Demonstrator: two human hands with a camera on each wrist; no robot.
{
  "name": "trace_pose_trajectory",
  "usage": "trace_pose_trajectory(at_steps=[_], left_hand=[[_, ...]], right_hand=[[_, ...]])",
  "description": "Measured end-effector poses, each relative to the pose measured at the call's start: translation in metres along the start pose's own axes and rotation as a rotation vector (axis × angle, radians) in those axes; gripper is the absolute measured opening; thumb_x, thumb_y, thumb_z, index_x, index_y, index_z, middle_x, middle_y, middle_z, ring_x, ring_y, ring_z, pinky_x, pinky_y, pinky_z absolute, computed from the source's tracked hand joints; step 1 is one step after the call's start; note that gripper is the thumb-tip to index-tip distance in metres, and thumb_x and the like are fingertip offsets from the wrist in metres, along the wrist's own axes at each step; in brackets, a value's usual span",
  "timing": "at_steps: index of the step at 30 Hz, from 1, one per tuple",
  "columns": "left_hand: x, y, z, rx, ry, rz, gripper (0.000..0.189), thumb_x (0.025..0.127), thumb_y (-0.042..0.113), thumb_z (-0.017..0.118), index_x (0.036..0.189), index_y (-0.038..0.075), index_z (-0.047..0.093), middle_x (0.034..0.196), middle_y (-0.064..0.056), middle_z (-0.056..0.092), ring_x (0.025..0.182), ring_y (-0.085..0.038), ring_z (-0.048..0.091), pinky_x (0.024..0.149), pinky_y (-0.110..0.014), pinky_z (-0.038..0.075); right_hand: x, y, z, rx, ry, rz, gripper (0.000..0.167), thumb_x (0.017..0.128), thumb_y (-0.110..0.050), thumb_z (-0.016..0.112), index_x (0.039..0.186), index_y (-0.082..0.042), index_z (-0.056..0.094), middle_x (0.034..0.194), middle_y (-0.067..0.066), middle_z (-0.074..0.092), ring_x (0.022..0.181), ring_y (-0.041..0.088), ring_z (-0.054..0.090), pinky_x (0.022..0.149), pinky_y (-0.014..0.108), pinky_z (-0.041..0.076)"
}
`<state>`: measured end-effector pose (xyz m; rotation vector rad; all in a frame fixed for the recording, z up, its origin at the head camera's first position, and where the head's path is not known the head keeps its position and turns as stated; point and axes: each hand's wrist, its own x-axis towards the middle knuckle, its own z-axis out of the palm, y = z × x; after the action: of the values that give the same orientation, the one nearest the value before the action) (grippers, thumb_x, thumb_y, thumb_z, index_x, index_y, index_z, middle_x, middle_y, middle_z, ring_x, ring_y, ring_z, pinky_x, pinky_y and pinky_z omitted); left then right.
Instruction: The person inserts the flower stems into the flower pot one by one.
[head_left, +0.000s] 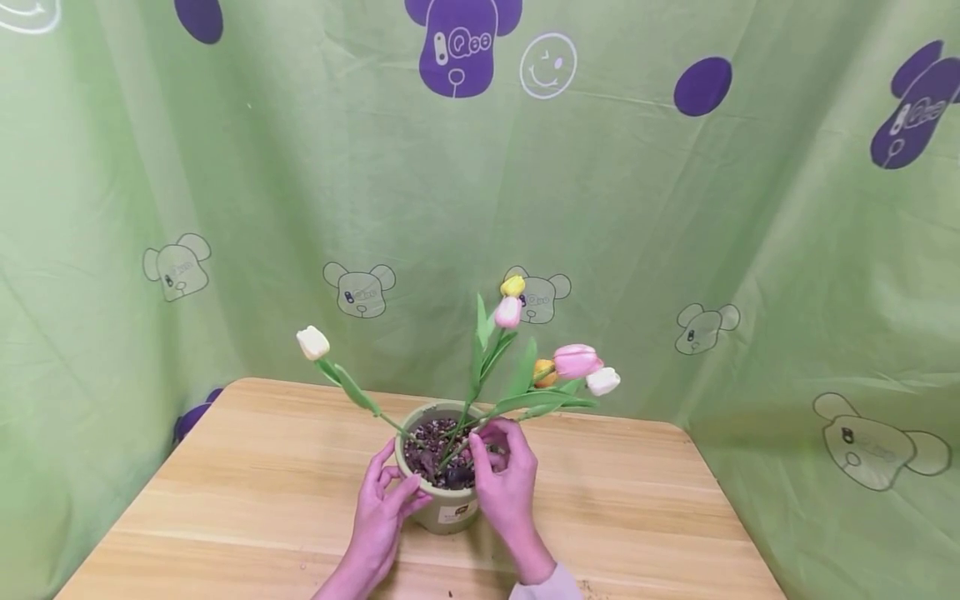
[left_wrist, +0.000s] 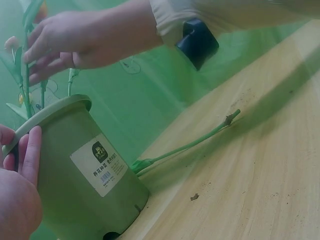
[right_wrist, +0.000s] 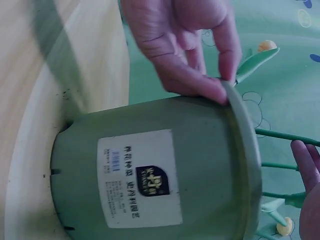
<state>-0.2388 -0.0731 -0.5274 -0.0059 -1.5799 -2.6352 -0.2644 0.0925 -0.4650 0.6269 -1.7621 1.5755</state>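
Note:
A green plastic flower pot [head_left: 442,528] stands on the table, filled with dark soil [head_left: 431,433]. My left hand [head_left: 378,508] grips its left rim, thumb and fingers on either side. Over the right side of the rim, my right hand [head_left: 506,475] pinches a green tulip stem [left_wrist: 25,75]. A white tulip [head_left: 312,342] leans out to the left. Upright in the middle are a yellow tulip [head_left: 513,286] and a pink tulip [head_left: 508,312]. An orange tulip [head_left: 545,373], a larger pink tulip [head_left: 577,361] and another white tulip [head_left: 603,381] show at the right.
In the left wrist view, a loose green stem [left_wrist: 192,144] lies on the wooden table [left_wrist: 240,190] beside the pot, with a crumb of soil [left_wrist: 194,197] nearby. A printed label [right_wrist: 140,180] is on the pot. Green patterned cloth [head_left: 615,208] hangs behind and at both sides.

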Motion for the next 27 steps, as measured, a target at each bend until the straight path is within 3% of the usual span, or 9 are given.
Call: trace_pose_trajectory(at_steps=[7, 17, 27], left_hand=[[0.001, 0.0, 0.0, -0.008, 0.005, 0.001, 0.08, 0.094, 0.001, 0.067, 0.162, 0.008, 0.025, 0.107, -0.005, 0.056, 0.084, -0.011, 0.069, 0.087, -0.03, 0.066], [0.0, -0.001, 0.0, -0.01, 0.008, -0.003, 0.08, 0.094, 0.001, 0.067, 0.162, 0.009, 0.025, 0.108, -0.006, 0.056, 0.085, -0.011, 0.069, 0.088, -0.03, 0.065], [-0.001, 0.0, 0.002, -0.009, -0.002, 0.003, 0.079, 0.095, 0.002, 0.066, 0.162, 0.009, 0.024, 0.107, -0.005, 0.057, 0.085, -0.011, 0.069, 0.089, -0.03, 0.065]], right_hand=[[-0.003, 0.002, 0.007, 0.006, -0.062, 0.045, 0.018, 0.092, 0.01, 0.068, 0.108, 0.004, 0.061, 0.092, 0.018, 0.065, 0.078, 0.024, 0.068, 0.064, 0.04, 0.068], [-0.009, 0.015, 0.018, -0.12, -0.143, -0.037, 0.021, 0.09, 0.007, 0.072, 0.107, 0.002, 0.062, 0.095, 0.013, 0.066, 0.079, 0.023, 0.068, 0.063, 0.024, 0.066], [-0.002, 0.009, 0.02, -0.206, -0.257, 0.1, 0.019, 0.09, 0.0, 0.074, 0.108, -0.001, 0.067, 0.096, 0.007, 0.071, 0.082, 0.016, 0.069, 0.063, 0.021, 0.064]])
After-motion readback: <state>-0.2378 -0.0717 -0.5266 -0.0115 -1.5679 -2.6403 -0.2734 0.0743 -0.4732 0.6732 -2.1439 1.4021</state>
